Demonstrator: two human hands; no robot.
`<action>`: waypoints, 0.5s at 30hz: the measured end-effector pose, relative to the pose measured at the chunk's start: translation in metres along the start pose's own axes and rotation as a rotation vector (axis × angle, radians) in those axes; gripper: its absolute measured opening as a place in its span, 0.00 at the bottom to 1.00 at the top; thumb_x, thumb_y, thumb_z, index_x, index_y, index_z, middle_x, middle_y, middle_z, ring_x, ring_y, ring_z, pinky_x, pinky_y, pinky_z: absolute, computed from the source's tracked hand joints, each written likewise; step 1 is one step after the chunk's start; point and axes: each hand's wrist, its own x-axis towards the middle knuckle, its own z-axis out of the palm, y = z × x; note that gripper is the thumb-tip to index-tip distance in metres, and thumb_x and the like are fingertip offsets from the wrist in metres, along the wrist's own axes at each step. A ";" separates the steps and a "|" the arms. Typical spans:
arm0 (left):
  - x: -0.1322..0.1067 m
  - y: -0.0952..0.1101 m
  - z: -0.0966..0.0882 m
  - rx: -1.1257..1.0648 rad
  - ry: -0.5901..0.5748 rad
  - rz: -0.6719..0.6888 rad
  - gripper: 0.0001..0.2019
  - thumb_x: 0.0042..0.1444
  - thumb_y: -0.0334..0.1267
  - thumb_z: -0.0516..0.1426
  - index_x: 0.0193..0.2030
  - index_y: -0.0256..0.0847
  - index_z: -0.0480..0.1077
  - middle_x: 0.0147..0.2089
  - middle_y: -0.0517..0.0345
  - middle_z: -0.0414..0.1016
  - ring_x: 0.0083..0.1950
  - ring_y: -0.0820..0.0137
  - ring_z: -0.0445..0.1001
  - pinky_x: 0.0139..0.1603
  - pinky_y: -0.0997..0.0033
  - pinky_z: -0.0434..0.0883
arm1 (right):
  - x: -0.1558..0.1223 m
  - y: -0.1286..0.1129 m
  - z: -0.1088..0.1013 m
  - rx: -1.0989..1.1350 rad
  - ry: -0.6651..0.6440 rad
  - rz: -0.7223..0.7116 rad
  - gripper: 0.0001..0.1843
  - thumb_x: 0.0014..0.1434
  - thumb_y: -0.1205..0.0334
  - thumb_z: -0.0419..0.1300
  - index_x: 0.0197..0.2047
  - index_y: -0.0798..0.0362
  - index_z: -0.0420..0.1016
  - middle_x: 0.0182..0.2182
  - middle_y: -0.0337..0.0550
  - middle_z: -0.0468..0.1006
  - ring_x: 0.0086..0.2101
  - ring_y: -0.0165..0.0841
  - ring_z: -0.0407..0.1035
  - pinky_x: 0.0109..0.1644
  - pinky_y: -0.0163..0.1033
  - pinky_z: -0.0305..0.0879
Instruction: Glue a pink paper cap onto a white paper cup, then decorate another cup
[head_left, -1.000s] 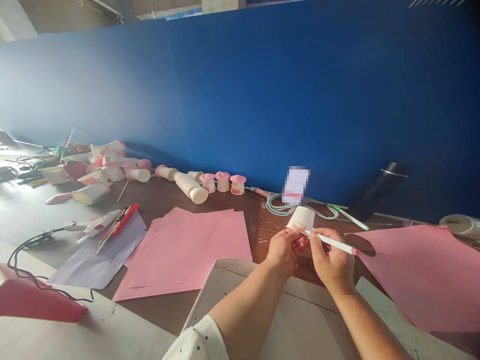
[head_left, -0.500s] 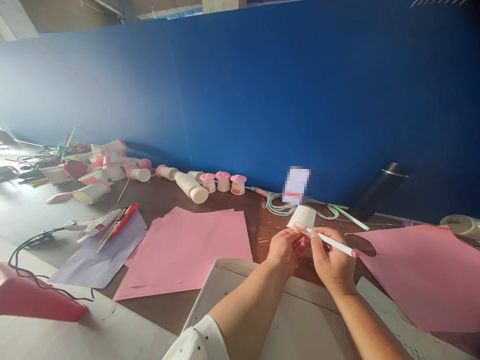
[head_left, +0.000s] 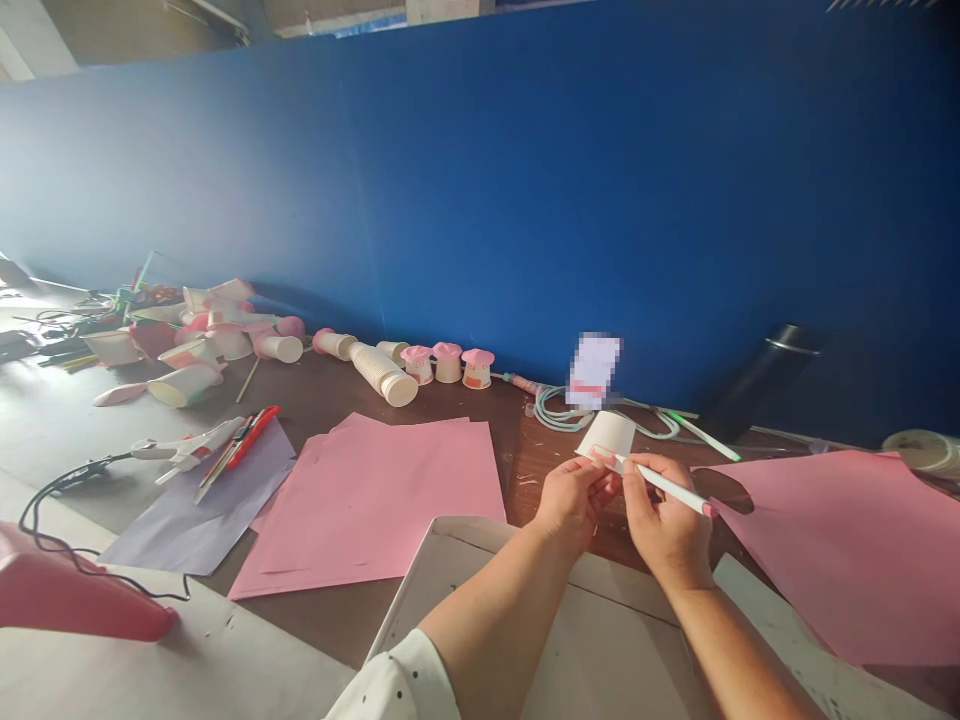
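Observation:
My left hand pinches the rim of a small white paper cup, tipped with its mouth toward me, above the brown table. My right hand grips a white pen with a pink end. The pen's tip rests at the cup's rim, next to my left fingers. Both hands are closed on what they hold.
Pink paper sheets lie at centre and right, and a white box lid sits under my forearms. Further off are scissors, a glue gun, stacked cups, pink-topped cups, a cable and a black flask.

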 end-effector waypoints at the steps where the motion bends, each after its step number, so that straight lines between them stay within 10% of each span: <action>1: 0.000 0.000 0.000 -0.002 0.000 -0.001 0.09 0.47 0.30 0.70 0.31 0.31 0.75 0.33 0.51 0.76 0.32 0.76 0.74 0.40 0.77 0.72 | 0.000 0.000 0.000 0.000 -0.001 0.005 0.11 0.66 0.54 0.59 0.39 0.52 0.75 0.33 0.46 0.81 0.29 0.33 0.75 0.32 0.35 0.71; 15: -0.002 0.001 -0.001 0.008 -0.010 0.006 0.10 0.47 0.31 0.70 0.30 0.33 0.72 0.34 0.51 0.76 0.33 0.75 0.73 0.44 0.74 0.72 | 0.000 0.003 -0.001 0.010 -0.041 0.066 0.13 0.65 0.50 0.59 0.38 0.52 0.75 0.32 0.46 0.81 0.29 0.34 0.75 0.32 0.36 0.72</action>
